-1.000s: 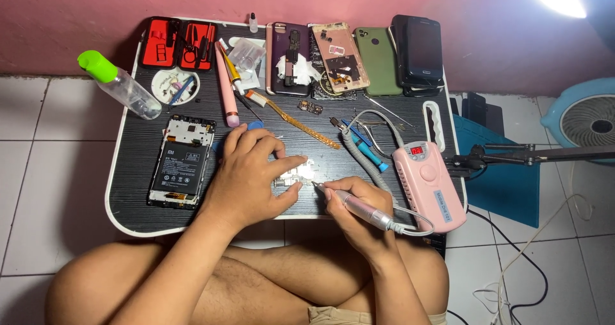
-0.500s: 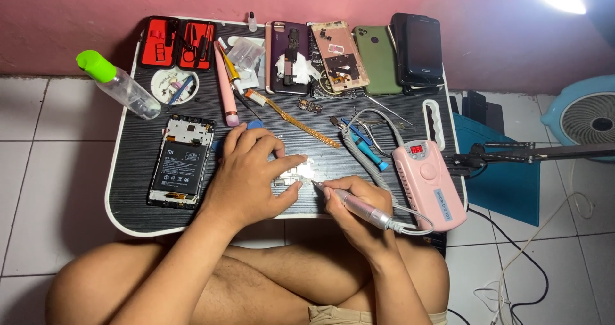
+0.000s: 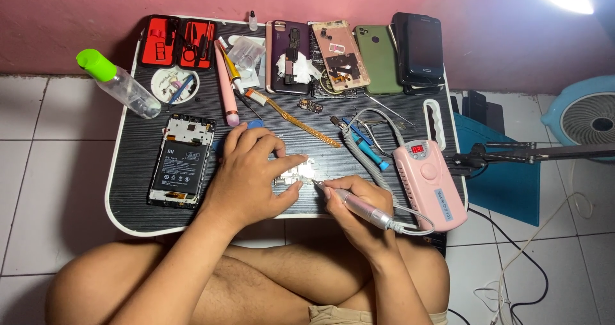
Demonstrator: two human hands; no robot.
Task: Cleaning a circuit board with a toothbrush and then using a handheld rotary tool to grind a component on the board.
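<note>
My left hand [image 3: 251, 171] presses a small shiny part [image 3: 296, 174] flat against the black table [image 3: 128, 203], fingers spread over it. My right hand [image 3: 355, 206] grips a pink pen-shaped rotary tool [image 3: 359, 208] like a pencil, and its thin tip touches the small part. A grey coiled cable runs from the tool to a pink control box [image 3: 430, 179] with a red display at my right. An opened phone [image 3: 180, 161] with its battery showing lies just left of my left hand.
Along the table's far edge lie several phones and phone backs [image 3: 339, 56], a red tool case [image 3: 178, 41], a pink pen [image 3: 225, 84], a small dish [image 3: 174, 84] and a clear bottle with a green cap [image 3: 118, 83]. A blue fan [image 3: 586, 116] and cables sit on the tiled floor at right.
My left fingers have shifted a little over the small part. The rotary tool's tip stays at the part; both hands remain almost where they were.
</note>
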